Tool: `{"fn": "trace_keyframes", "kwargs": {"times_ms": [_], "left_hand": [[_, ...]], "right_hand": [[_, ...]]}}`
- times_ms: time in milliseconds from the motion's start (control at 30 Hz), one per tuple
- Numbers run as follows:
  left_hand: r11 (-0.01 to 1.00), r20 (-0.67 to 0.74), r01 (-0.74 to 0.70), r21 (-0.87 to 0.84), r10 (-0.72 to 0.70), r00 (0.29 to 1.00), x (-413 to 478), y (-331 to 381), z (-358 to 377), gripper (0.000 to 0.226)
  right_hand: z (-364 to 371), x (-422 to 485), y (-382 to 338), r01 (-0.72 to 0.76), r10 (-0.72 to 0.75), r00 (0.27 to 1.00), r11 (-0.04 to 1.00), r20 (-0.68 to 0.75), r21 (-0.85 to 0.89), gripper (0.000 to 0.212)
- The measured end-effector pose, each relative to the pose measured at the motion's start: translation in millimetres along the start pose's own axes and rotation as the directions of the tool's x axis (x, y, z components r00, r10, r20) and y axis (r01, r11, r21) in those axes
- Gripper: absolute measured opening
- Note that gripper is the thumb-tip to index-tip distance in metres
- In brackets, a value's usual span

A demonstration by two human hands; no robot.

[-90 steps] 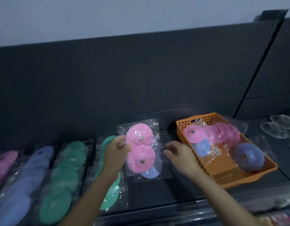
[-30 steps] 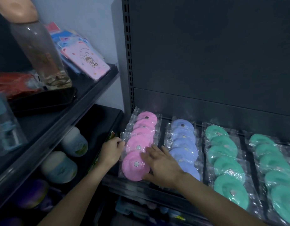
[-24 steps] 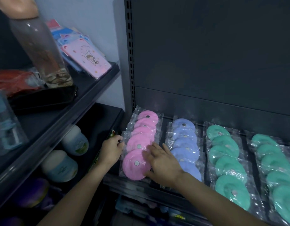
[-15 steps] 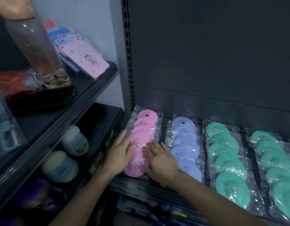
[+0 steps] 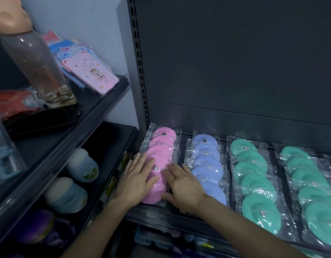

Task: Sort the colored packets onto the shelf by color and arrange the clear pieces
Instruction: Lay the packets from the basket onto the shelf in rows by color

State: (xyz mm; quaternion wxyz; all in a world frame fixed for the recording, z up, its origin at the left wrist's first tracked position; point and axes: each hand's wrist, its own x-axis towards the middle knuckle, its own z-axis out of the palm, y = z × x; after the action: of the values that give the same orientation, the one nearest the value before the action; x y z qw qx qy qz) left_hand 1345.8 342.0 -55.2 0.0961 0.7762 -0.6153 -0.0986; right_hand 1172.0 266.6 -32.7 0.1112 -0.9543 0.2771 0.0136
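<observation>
A row of pink packets (image 5: 161, 146) lies overlapped at the left end of the dark shelf (image 5: 181, 215). My left hand (image 5: 135, 181) rests flat on the row's left side, fingers straight. My right hand (image 5: 183, 186) lies flat on its right edge, between the pink row and the blue packets (image 5: 207, 161). To the right of the blue ones lie two rows of green packets (image 5: 254, 175), the second green row (image 5: 313, 192) reaching the frame's right edge. No clear pieces are in view.
A side shelf on the left carries a tall clear bottle (image 5: 38, 66), pink and blue cards (image 5: 90, 71) and a red bag (image 5: 10, 103). Below it stand white and blue jars (image 5: 67, 194). A slotted upright post (image 5: 140, 71) rises behind the pink row.
Three seconds ago both hands held a pink packet near an orange basket. Since then the view swung left, the packet went onto the pink row, and my left hand opened flat over it.
</observation>
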Motion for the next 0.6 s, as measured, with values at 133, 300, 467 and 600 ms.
{"fn": "trace_keyframes", "kwargs": {"times_ms": [133, 300, 467, 600], "left_hand": [[0.997, 0.076, -0.051, 0.059, 0.047, 0.996, -0.7, 1.7, 0.7, 0.087], [0.993, -0.01, -0.098, 0.064, 0.099, 0.995, -3.8, 13.4, -10.0, 0.101], [0.983, 0.013, -0.186, -0.015, 0.186, 0.983, -0.2, 53.9, -14.1, 0.082], [0.963, -0.038, -0.264, -0.045, 0.263, 0.964, 7.7, 94.6, -11.1, 0.044]], "right_hand": [[-4.5, -6.4, 11.2, -0.025, 0.024, 0.999, 1.0, -0.042, -0.014, 0.077], [-19.2, -25.8, 37.0, -0.118, 0.119, 0.988, 0.993, -0.095, 0.015, 0.064], [-23.9, -60.9, 72.6, -0.269, 0.275, 0.954, 0.961, -0.116, 0.064, 0.044], [-27.4, -101.5, 97.8, -0.37, 0.387, 0.911, 0.919, -0.141, 0.133, 0.032]]}}
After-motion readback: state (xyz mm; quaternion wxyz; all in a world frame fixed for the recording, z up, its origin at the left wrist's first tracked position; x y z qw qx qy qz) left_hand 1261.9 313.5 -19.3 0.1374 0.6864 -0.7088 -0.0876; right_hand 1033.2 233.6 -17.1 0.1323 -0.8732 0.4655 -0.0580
